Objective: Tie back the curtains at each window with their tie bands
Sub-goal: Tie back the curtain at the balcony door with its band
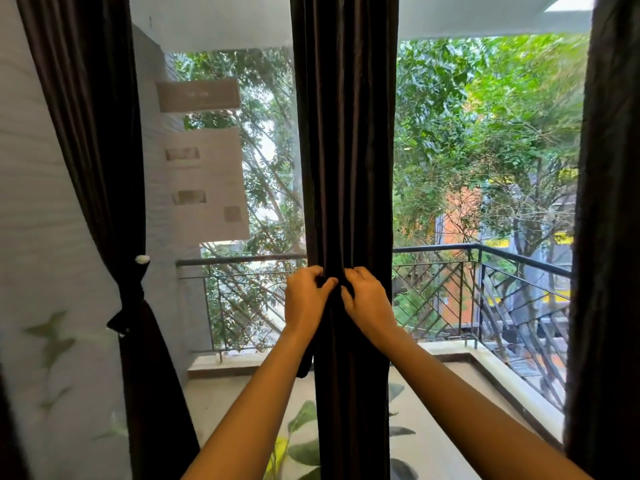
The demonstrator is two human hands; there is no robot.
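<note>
We find the dark pleated middle curtain [346, 150] hanging at the centre between two panes of the window. The dark left curtain [90, 133] hangs against the wall at the left edge, cinched by its dark fabric tie band [134, 289], and the dark right curtain [609, 202] hangs at the right edge. Before the middle curtain we see the left grip [306, 299] and the right grip [369, 301] side by side, almost touching, each pinching its folds. Behind the glass stands the metal balcony railing [485, 271], with leafy green trees [467, 116] beyond it.
</note>
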